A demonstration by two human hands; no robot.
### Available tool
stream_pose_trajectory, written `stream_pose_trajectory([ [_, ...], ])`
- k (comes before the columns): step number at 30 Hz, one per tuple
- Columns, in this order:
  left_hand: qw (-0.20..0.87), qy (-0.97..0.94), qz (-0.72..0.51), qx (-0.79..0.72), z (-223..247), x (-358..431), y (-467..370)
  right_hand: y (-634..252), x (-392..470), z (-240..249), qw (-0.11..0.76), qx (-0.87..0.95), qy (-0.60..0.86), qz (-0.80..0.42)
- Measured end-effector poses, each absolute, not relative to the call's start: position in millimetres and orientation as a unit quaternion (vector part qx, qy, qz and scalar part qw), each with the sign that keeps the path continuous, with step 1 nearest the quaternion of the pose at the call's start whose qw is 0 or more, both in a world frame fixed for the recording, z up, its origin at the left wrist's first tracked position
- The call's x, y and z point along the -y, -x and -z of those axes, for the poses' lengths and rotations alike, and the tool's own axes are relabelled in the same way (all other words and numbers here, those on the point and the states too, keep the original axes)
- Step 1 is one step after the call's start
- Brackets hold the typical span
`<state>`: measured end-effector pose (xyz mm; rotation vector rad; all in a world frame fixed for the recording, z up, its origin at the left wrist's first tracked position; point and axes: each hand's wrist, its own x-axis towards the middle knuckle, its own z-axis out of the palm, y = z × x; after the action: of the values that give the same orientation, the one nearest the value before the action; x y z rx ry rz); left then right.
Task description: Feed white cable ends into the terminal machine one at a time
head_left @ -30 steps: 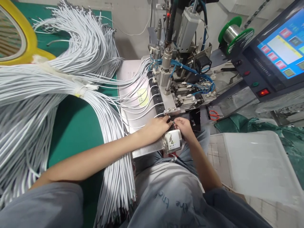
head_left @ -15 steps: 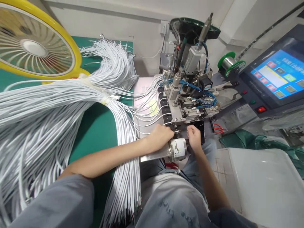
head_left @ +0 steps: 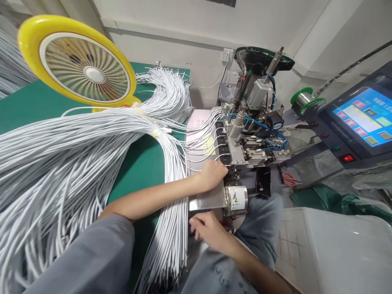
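My left hand [head_left: 212, 176] is closed at the near end of a row of black cable holders [head_left: 222, 141] on the machine [head_left: 240, 134]. What its fingers grip is hidden. White cables [head_left: 200, 143] curve from the big bundle into the holders, over a pink sheet with a yellow note. My right hand [head_left: 210, 230] is below the metal plate [head_left: 206, 197], above my lap. Its fingers are loosely bent and apart, holding nothing. Just left of it hang the ends of the white cable bundle [head_left: 174, 212]. A motor with a white label [head_left: 237, 198] stands between the machine and my knees.
A yellow fan [head_left: 92, 75] stands on the green table [head_left: 131, 171] at the left. To the right are a touch screen [head_left: 363, 118], a solder wire spool [head_left: 305, 100], a black phone [head_left: 263, 181], red-handled scissors [head_left: 288, 179] and a white bin [head_left: 346, 241].
My right hand has left the front of the machine and moved left and down, towards the hanging cable ends. My left hand stays at the holders. The whole view has shifted.
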<state>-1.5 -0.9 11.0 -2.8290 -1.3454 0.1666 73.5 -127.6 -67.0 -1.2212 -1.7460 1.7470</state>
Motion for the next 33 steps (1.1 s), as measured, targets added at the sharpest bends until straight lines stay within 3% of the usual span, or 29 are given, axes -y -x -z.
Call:
stream_pose_trajectory([
  [5, -0.013, 0.900, -0.050, 0.434, -12.4, 2.1, 1.0, -56.2, 129.2, 85.1, 0.211, 0.495, 0.422, -0.730],
  [9, -0.015, 0.902, -0.043, 0.429, -12.7, 2.5, 1.0, -58.6, 130.1, 80.7, 0.206, 0.464, 0.442, -0.739],
  [20, -0.005, 0.917, -0.037, 0.398, -11.4, 5.3, -4.2, -102.9, 124.0, 49.5, 0.269, 0.550, 0.545, -0.573],
  [25, -0.106, 0.926, 0.050, 0.358, -20.3, 14.7, -10.9, -149.4, 99.0, 26.2, 0.262, 0.605, 0.549, -0.514],
  [30, -0.247, 0.921, 0.108, 0.282, -22.1, 11.6, -10.9, -171.4, 69.2, 24.1, 0.459, 0.497, 0.591, -0.440],
  [33, -0.275, 0.909, 0.155, 0.273, -15.1, 3.6, -11.2, -167.8, 56.5, 28.1, 0.543, 0.422, 0.575, -0.443],
])
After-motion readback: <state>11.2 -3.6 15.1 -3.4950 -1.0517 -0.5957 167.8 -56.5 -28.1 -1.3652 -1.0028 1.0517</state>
